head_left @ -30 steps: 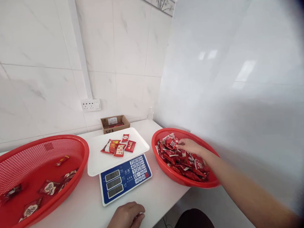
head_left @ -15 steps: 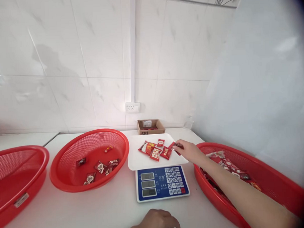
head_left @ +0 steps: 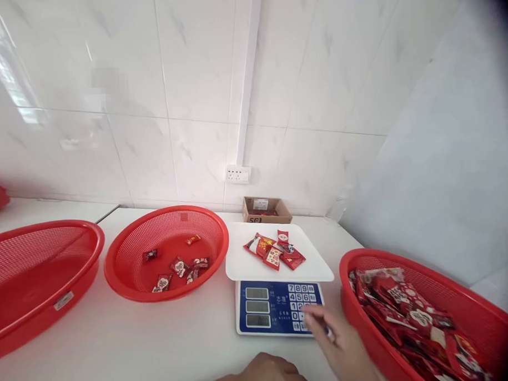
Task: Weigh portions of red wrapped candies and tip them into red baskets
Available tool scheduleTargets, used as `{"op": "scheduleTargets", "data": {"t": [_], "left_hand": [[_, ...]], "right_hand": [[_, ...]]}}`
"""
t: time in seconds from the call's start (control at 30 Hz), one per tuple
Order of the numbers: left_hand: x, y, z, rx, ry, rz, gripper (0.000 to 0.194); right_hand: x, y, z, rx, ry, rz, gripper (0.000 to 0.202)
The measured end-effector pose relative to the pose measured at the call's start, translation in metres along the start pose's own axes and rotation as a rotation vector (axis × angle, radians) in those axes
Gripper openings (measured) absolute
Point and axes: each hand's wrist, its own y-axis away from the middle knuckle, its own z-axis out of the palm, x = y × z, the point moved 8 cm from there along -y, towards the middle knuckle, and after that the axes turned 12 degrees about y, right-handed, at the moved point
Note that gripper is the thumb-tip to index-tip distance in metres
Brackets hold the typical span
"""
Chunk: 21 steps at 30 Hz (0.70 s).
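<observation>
My right hand (head_left: 340,340) hovers over the lower right keys of a blue-and-white electronic scale (head_left: 278,307). Its thumb and forefinger reach toward the keypad, no packet shows in them, and a small pale spot among the fingers is too blurred to name. Loosely curled, my left hand (head_left: 275,372) rests on the table before the scale; the bottom edge cuts it off. On the white weighing tray (head_left: 240,269) lie several red snack packets: a larger one (head_left: 260,244), a patterned one (head_left: 273,257), a small one (head_left: 283,237) and overlapping ones (head_left: 292,258).
To the right, a red basket (head_left: 352,256) holds many red packets. A round red basket (head_left: 115,273) at left contains several small wrapped pieces; another red basket (head_left: 89,232) stands farther left. Behind the scale is a cardboard box (head_left: 286,211), below a wall socket (head_left: 238,174).
My right hand has let go of a red packet on the tray and come down to the keypad. The view has shifted slightly left. My left hand stays near the scale's front.
</observation>
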Motion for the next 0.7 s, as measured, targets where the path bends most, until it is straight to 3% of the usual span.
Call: {"op": "scheduleTargets", "data": {"t": [0.1,0.2,0.5,0.7], "left_hand": [[0.002,0.000,-0.007,0.003,0.028,-0.045,0.009],[0.004,0.000,-0.017,0.033,0.028,-0.111,0.008],[0.007,0.001,-0.025,0.046,-0.023,-0.159,0.015],[0.011,0.007,-0.036,0.139,-0.006,-0.197,0.022]], "right_hand": [[0.021,0.035,0.039,-0.145,-0.101,0.032,0.033],[0.033,0.047,0.056,-0.163,-0.142,0.052,0.036],[0.036,0.053,0.056,-0.184,-0.146,0.007,0.031],[0.039,0.056,0.057,-0.199,-0.187,-0.006,0.030]]}}
